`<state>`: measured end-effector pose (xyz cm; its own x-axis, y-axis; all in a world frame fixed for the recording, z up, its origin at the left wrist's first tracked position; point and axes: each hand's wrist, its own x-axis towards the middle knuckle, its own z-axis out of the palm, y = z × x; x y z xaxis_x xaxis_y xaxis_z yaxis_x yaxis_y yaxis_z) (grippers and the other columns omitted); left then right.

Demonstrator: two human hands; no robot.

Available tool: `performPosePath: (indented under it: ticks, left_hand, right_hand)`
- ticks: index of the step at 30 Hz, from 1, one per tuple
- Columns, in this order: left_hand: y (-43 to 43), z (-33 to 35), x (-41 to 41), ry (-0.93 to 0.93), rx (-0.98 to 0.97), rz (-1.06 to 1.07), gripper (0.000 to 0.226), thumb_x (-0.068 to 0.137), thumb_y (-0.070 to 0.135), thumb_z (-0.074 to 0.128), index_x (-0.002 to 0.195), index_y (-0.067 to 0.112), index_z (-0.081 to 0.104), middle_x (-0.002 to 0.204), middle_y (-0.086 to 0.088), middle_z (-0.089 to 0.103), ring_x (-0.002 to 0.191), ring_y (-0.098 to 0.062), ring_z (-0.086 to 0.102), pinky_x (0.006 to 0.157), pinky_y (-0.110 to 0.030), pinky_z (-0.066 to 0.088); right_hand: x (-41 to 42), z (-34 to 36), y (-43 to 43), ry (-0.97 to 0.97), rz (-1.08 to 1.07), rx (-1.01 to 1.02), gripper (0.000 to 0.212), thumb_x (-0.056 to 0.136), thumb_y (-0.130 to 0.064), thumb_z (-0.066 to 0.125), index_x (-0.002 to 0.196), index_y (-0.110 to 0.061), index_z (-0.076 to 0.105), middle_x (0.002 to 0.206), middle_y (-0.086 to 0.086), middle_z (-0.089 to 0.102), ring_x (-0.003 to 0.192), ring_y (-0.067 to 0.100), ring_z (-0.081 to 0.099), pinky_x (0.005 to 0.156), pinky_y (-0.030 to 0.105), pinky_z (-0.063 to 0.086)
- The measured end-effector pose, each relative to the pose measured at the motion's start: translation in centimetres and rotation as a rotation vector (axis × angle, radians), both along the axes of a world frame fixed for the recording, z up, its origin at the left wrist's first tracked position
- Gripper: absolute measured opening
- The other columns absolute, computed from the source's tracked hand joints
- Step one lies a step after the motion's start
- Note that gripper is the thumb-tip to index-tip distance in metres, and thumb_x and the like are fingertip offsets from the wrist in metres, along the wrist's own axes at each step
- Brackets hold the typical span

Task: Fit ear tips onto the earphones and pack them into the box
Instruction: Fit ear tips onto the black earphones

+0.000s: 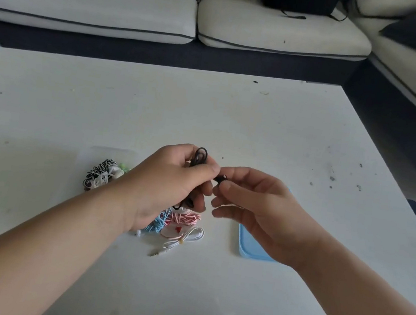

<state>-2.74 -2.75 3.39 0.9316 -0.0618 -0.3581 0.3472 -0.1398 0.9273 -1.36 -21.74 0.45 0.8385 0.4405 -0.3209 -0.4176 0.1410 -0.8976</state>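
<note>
Left hand [169,178] grips black earphones [200,156] — right hand [256,203] too.

One head-worn camera looked forward and down, close over the tabletop [232,123], facing a sofa [141,13] beyond.

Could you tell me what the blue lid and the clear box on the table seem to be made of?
The blue lid looks like smooth moulded plastic: even colour, rounded corner, raised rim. The clear box is probably frosted plastic, since the table shows faintly through its walls.
</note>
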Motion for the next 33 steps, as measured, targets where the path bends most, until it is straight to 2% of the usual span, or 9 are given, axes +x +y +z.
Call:
performPosePath:
  ticks: [4,8,11,14,17,20,25,29,33]
  left_hand:
    - [0.0,0.0,0.1,0.001,-0.003,0.015,0.011,0.099,0.018,0.067,0.096,0.008,0.069,0.078,-0.008,0.072,0.056,-0.019,0.06,0.057,-0.029,0.054]
    - [0.2,0.2,0.2,0.014,-0.136,0.041,0.011,0.098,0.011,0.067,0.108,0.008,0.071,0.08,-0.009,0.073,0.059,-0.021,0.062,0.058,-0.031,0.056]
    - [0.1,-0.1,0.3,0.038,-0.173,0.072,0.014,0.098,0.012,0.067,0.109,0.013,0.077,0.082,-0.007,0.074,0.061,-0.023,0.065,0.061,-0.03,0.054]
    - [-0.1,-0.5,0.4,0.068,-0.191,0.079,0.016,0.1,0.012,0.065,0.107,0.015,0.079,0.08,-0.005,0.069,0.064,-0.024,0.065,0.061,-0.03,0.055]
    - [-0.6,-0.8,0.4,0.084,-0.205,0.06,0.017,0.101,0.008,0.062,0.107,0.012,0.078,0.082,-0.007,0.065,0.066,-0.024,0.063,0.065,-0.033,0.057]
    - [-0.8,-1.4,0.4,0.082,-0.19,0.056,0.012,0.099,0.01,0.066,0.104,0.01,0.076,0.081,-0.007,0.063,0.064,-0.023,0.063,0.077,-0.043,0.051]
    - [-0.8,-2.0,0.5,0.084,-0.193,0.059,0.009,0.095,0.013,0.071,0.1,0.006,0.074,0.078,-0.006,0.064,0.065,-0.025,0.062,0.077,-0.045,0.045]
    - [-0.7,-2.1,0.8,0.082,-0.204,0.067,0.011,0.095,0.012,0.07,0.103,0.004,0.072,0.079,-0.009,0.064,0.067,-0.026,0.062,0.074,-0.041,0.046]
    - [-0.4,-2.0,0.6,0.08,-0.211,0.061,0.014,0.095,0.01,0.069,0.106,0.001,0.071,0.078,-0.012,0.067,0.066,-0.026,0.065,0.06,-0.03,0.054]
  right_hand:
    - [0.1,0.0,0.0,-0.146,-0.055,-0.137,0.026,0.089,0.004,0.071,0.115,-0.001,0.071,0.102,0.024,0.076,0.083,0.025,0.069,0.074,0.032,0.056]
    - [0.5,0.4,-0.2,-0.087,-0.119,-0.162,0.03,0.087,-0.001,0.076,0.115,-0.006,0.068,0.1,0.02,0.077,0.084,0.027,0.072,0.074,0.037,0.06]
    - [1.7,0.4,-1.7,-0.22,-0.218,-0.484,0.012,0.09,-0.01,0.074,0.101,-0.016,0.075,0.087,0.01,0.078,0.077,0.024,0.073,0.075,0.039,0.061]
    - [3.7,-0.6,-3.8,-0.335,-0.297,-0.766,0.01,0.09,-0.015,0.068,0.087,-0.021,0.075,0.081,0.005,0.076,0.073,0.027,0.07,0.073,0.04,0.06]
    - [4.9,-2.6,-4.9,-0.445,-0.201,-0.974,0.014,0.092,-0.013,0.064,0.084,-0.02,0.074,0.078,-0.003,0.073,0.07,0.017,0.067,0.06,0.02,0.051]
    - [5.9,-4.4,-4.9,-0.491,-0.065,-1.118,0.017,0.092,-0.009,0.061,0.082,-0.015,0.074,0.077,-0.001,0.073,0.073,0.023,0.068,0.064,0.03,0.054]
    - [7.0,-5.8,-4.2,-0.475,0.089,-1.229,0.018,0.083,0.0,0.056,0.076,-0.007,0.071,0.067,0.001,0.062,0.06,0.024,0.05,0.055,0.03,0.042]
    - [7.3,-6.0,-3.9,-0.475,0.118,-1.25,0.017,0.09,-0.007,0.064,0.089,-0.016,0.077,0.086,0.006,0.071,0.08,0.03,0.067,0.07,0.038,0.057]
    - [7.1,-5.8,-4.0,-0.487,0.095,-1.255,0.016,0.089,-0.008,0.062,0.085,-0.017,0.075,0.082,0.001,0.069,0.078,0.026,0.068,0.068,0.036,0.057]
